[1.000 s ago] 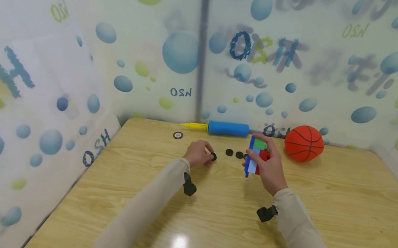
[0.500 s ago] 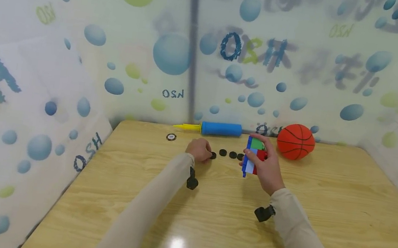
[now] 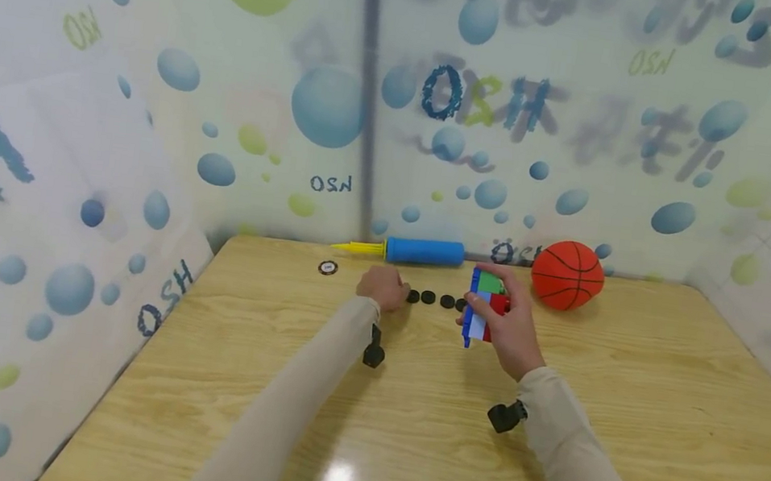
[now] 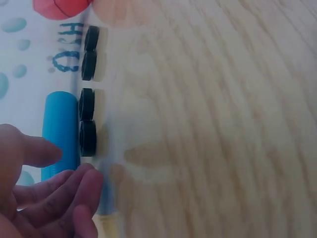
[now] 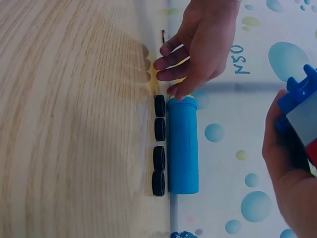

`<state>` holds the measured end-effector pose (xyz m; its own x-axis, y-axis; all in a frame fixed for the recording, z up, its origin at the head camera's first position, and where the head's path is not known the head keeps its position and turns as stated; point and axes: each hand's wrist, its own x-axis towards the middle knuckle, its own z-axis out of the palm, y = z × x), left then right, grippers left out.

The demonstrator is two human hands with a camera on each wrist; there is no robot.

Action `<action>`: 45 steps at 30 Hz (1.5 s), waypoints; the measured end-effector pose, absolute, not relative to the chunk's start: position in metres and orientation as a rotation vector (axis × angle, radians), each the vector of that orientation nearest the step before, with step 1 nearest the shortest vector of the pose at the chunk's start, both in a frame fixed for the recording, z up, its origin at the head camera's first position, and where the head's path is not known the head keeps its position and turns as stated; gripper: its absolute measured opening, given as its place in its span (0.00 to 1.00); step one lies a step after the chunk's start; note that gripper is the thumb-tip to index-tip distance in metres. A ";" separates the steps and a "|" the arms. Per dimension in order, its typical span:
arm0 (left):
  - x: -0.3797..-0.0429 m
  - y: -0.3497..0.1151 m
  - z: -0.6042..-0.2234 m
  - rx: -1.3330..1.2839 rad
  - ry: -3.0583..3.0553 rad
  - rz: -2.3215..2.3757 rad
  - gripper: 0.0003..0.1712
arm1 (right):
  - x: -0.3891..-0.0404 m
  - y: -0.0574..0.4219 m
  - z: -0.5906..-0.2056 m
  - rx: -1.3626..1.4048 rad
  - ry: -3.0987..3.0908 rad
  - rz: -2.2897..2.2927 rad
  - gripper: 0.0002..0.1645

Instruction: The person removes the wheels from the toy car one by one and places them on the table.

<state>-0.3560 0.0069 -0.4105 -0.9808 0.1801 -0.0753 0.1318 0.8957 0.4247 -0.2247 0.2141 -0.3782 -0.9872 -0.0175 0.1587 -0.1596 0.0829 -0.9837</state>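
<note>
Four parts aside, several small black wheels point(image 3: 427, 297) stand in a row on the table. My left hand point(image 3: 382, 287) is at the row's left end, its fingertips right by the nearest wheel point(image 4: 87, 139). Thumb and fingers are spread apart in the left wrist view, holding nothing. My right hand point(image 3: 518, 335) grips a block-built toy point(image 3: 481, 314) in blue, green, red and white, held above the table past the row's right end. In the right wrist view, blue clips point(image 5: 302, 84) stick out from the toy; most of it lies outside that view.
Behind the wheels, a blue hand pump point(image 3: 425, 251) with a yellow nozzle lies along the wall. A red basketball point(image 3: 568, 276) sits at the back right. Left of the pump lies a round black-and-white chip point(image 3: 328, 268) on the wooden table point(image 3: 418, 440).
My left hand has set a wheel down at the row's left end and loosened its fingers. The right hand keeps its grip on the toy. The head view has shifted slightly.
</note>
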 end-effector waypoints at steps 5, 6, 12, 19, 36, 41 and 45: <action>-0.350 -0.003 -0.404 0.292 2.969 0.839 0.27 | -0.227 0.212 -0.380 0.194 -2.240 2.070 0.31; -0.348 -0.004 -0.401 0.312 2.969 0.881 0.24 | -0.227 0.212 -0.379 0.200 -2.241 2.072 0.31; -0.332 -0.014 -0.381 0.507 2.766 1.194 0.11 | -0.230 0.211 -0.378 0.249 -2.297 2.060 0.33; -0.310 -0.023 -0.359 0.802 2.440 1.356 0.16 | -0.234 0.213 -0.377 0.403 -2.496 1.920 0.48; -0.277 -0.030 -0.355 1.247 2.295 1.159 0.20 | -0.236 0.203 -0.365 0.867 -2.885 1.478 0.62; -0.274 -0.040 -0.364 1.140 2.394 1.240 0.19 | -0.236 0.213 -0.367 0.899 -2.852 1.444 0.55; -0.271 -0.045 -0.371 1.125 2.464 1.233 0.19 | -0.235 0.218 -0.371 0.858 -2.797 1.396 0.50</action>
<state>-0.2713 -0.0447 -0.3705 -0.7028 0.6896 0.1748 0.5533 0.3754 0.7436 -0.2354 0.2185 -0.3709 -0.8551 -0.4988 0.1413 -0.4127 0.4901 -0.7677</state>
